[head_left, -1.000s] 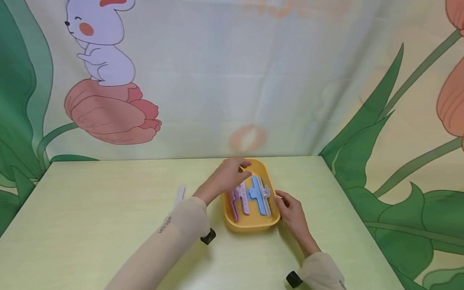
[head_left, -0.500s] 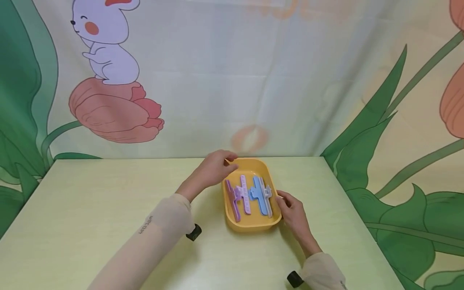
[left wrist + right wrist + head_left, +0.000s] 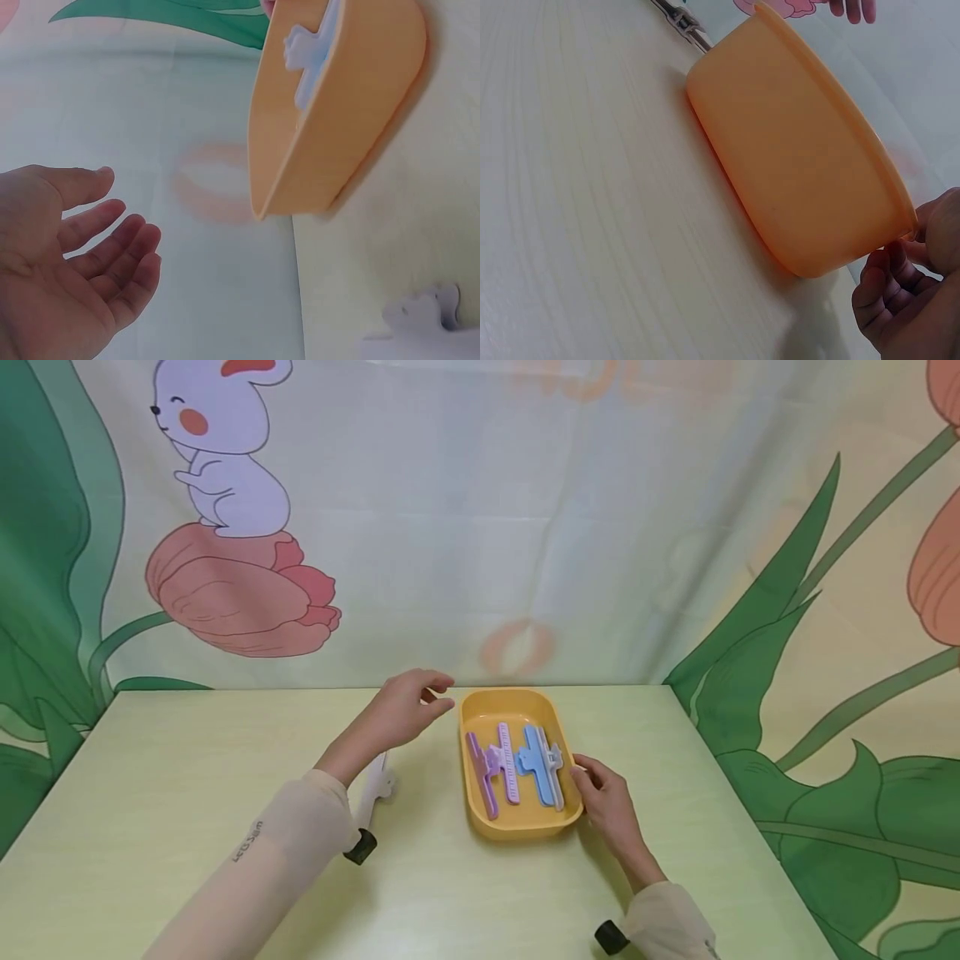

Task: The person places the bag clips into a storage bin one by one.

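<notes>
My left hand [image 3: 408, 706] hovers over the table left of the yellow tray [image 3: 517, 833], its fingers loosely bent with nothing in them. In the left wrist view this hand [image 3: 82, 262] shows its palm and bare fingertips, apart from the tray. My right hand [image 3: 606, 797] pinches the tray's right rim, thumb at the edge and fingers curled beneath it in the right wrist view. Inside lie a purple bag clip [image 3: 482, 772], a pink strip with ruler-like marks [image 3: 507, 764], a blue bag clip [image 3: 536, 768] and a pale grey clip [image 3: 553, 760].
A white bag clip [image 3: 372, 789] lies on the pale table [image 3: 420, 893] under the left forearm, partly hidden by it. A printed cloth [image 3: 420, 527] with a rabbit and tulips hangs directly behind the table's back edge.
My left hand has moved left from above the tray to beside it, uncovering the purple clip. The white clip shows more behind the forearm. My right hand stays at the rim.
</notes>
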The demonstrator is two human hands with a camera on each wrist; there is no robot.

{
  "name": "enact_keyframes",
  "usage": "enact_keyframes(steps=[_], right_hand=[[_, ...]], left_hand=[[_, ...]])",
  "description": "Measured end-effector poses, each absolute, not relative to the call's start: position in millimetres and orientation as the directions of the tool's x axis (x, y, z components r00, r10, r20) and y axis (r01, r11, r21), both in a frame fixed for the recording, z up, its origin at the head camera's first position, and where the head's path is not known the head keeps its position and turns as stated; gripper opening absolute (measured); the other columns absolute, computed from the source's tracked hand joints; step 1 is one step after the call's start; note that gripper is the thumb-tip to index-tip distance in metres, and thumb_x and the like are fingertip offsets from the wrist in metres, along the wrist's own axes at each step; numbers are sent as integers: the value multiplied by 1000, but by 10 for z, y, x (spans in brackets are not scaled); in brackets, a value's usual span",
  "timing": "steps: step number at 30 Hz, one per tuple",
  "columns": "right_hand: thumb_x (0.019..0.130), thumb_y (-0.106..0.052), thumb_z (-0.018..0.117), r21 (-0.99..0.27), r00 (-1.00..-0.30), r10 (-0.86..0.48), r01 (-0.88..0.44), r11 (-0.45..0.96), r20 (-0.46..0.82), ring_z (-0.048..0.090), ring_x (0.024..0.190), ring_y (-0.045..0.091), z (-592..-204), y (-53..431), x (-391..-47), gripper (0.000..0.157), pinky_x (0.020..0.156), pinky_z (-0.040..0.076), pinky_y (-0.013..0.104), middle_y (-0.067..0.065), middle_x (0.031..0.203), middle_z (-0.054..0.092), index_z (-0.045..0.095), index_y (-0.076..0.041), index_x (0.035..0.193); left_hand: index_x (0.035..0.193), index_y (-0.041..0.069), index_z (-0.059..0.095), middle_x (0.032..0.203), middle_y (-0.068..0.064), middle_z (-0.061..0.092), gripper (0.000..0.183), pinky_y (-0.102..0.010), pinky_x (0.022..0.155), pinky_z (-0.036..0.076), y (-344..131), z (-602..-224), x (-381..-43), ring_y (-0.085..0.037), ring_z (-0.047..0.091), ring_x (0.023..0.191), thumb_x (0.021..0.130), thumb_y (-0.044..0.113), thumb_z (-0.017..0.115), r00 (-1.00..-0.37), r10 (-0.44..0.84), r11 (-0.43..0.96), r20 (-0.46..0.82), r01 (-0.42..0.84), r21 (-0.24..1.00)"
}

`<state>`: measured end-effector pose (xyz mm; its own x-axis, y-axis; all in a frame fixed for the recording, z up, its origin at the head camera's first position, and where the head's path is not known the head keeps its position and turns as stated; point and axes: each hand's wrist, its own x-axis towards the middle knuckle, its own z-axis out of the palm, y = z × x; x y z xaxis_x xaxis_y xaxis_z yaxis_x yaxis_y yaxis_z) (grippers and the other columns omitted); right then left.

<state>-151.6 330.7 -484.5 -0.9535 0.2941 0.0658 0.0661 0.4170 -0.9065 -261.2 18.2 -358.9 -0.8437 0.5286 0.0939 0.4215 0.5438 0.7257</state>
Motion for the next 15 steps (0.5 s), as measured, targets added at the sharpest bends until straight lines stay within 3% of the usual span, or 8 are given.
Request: enact_keyframes(steps=[15], right_hand=[[105, -15, 61, -906, -953, 301, 93, 412, 39, 50, 67, 14, -4834, 3295, -1516, 33, 52, 41, 21, 19, 90, 60, 66, -1, 134]], left_hand=[[141, 1, 60, 135, -15, 62, 41, -46, 94, 55, -268, -3680, -2552, -31, 61, 118, 104, 17, 63, -871, 481, 563, 94, 390, 728]])
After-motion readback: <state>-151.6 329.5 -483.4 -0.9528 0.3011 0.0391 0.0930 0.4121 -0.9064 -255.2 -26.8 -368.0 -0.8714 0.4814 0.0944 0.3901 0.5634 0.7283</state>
